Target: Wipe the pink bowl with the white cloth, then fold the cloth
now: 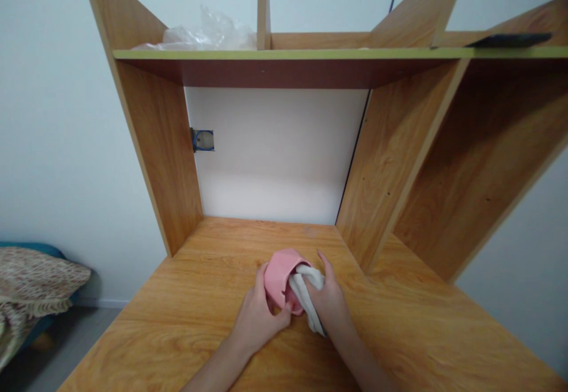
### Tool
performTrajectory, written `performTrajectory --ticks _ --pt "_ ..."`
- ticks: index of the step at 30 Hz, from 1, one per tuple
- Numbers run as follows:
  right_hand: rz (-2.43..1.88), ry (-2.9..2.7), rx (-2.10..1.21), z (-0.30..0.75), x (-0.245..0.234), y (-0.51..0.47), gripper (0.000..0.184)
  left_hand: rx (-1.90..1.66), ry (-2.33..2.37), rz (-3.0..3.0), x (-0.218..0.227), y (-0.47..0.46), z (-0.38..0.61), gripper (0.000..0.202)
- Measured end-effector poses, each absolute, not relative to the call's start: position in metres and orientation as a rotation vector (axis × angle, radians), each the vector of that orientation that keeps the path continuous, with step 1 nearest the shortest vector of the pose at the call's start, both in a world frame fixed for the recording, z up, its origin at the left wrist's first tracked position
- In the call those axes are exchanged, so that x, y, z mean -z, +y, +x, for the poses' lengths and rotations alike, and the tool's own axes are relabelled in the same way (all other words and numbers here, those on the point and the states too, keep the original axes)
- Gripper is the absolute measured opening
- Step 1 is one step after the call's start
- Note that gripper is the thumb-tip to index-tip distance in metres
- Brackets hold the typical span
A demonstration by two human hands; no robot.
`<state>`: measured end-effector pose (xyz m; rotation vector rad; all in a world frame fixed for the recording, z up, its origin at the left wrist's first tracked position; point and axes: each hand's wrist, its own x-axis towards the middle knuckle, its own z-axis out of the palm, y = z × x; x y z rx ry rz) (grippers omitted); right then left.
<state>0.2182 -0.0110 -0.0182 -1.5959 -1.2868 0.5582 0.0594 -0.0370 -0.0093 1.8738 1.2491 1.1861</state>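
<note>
Tipped on its side above the wooden desk is a pink cup-like container (280, 272), its opening turned toward the right. My left hand (260, 315) grips it from the left, with the thumb at the lower rim. A whitish cloth (306, 294) is bunched in my right hand (329, 303), partly pushed against the container's mouth and partly hanging below. One finger of the right hand points up, apart from the cloth. The inside of the container is mostly hidden by the cloth and fingers.
The wooden desk top (213, 285) spreads under both hands. Upright panels (394, 155) and a green-edged shelf (310, 54) frame its back. Crumpled clear plastic (208, 31) lies on the shelf, with a dark flat object (510, 40) further right. A patterned throw (35, 279) covers furniture at left.
</note>
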Motion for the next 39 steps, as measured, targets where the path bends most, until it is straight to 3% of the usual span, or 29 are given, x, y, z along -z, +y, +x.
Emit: performTrajectory --ticks 7,16,29,39 --pt "-1.540 -1.399 -0.531 0.217 0.014 -0.018 0.063 -1.037 1.404 2.061 0.006 -0.042 0.053 0.072" --pt "-1.482 -1.468 -0.562 0.217 0.017 -0.020 0.062 -1.112 1.343 2.055 0.003 -0.041 0.052 0.070" --pt "-1.313 -1.223 -0.630 0.214 0.031 -0.010 0.061 -1.187 0.977 1.741 0.009 -0.038 0.062 0.103" --pt "-1.361 -1.213 -0.624 0.210 0.029 -0.010 0.060 -1.269 1.082 1.737 0.008 -0.041 0.069 0.070"
